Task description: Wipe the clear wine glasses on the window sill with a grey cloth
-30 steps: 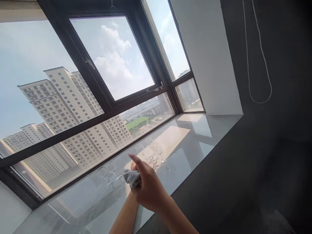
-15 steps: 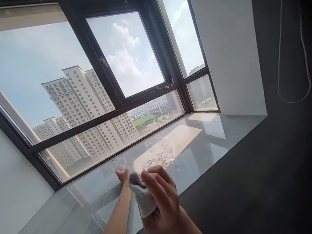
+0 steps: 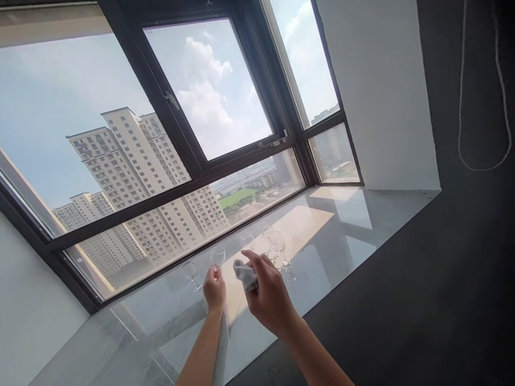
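Head view: the left hand (image 3: 214,289) is closed around the stem of a clear stemmed wine glass (image 3: 218,256). The bowl stands upright at 12 o'clock from the knuckles, above the glossy grey stone window sill (image 3: 341,236). Just beside it at 3 o'clock, the right hand (image 3: 269,297) pinches a small crumpled grey cloth (image 3: 246,275) between thumb and fingertips, near the held glass but not touching it. A second clear wine glass (image 3: 190,271) stands on the sill at 10 o'clock from the left hand. A cluster of clear wine glasses (image 3: 276,244) stands at 1 o'clock from the right hand. The black-framed window (image 3: 193,177) runs behind them. A white bead cord (image 3: 483,170) hangs on the dark wall at 2 o'clock.
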The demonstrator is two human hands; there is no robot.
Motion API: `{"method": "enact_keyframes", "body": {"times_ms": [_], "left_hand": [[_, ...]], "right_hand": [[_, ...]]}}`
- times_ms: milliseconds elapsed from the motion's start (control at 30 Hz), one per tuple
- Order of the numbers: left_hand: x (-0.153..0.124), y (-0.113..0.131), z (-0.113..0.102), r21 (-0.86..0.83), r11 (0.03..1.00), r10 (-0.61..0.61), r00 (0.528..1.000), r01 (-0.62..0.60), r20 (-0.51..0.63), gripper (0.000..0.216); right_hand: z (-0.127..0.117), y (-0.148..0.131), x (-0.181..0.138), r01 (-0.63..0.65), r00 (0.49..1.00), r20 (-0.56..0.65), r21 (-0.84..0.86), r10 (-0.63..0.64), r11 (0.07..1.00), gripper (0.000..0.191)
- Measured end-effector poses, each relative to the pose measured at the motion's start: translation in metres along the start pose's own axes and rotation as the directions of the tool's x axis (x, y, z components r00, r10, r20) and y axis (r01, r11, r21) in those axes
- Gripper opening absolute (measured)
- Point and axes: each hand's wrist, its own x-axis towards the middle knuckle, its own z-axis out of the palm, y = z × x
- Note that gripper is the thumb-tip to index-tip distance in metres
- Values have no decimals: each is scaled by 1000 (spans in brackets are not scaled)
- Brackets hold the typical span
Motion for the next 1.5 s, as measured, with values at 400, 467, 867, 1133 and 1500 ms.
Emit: {"method": "enact_keyframes", "body": {"times_ms": [400,467,867,1133,1500], "left_hand": [[-52,62,-7,-91,753,654,725,-652,217,25],[-52,61,-4,-144,766,643,740,-627,197,23],[-50,54,9,-311,853,503,820,-419,274,22],[-51,60,10,-366,903,344,892,-227,295,20],[-31,49,66,-183,972,-16,821,146,571,18]], "right_hand": [[-18,56,-4,-185,974,93,-190,205,964,61],[-22,59,-2,-219,975,8,-158,223,963,64],[-22,65,-1,-342,935,105,3,340,940,68],[-24,58,1,-383,924,94,296,372,875,65],[-28,55,1,-293,939,-169,63,300,954,60]]}}
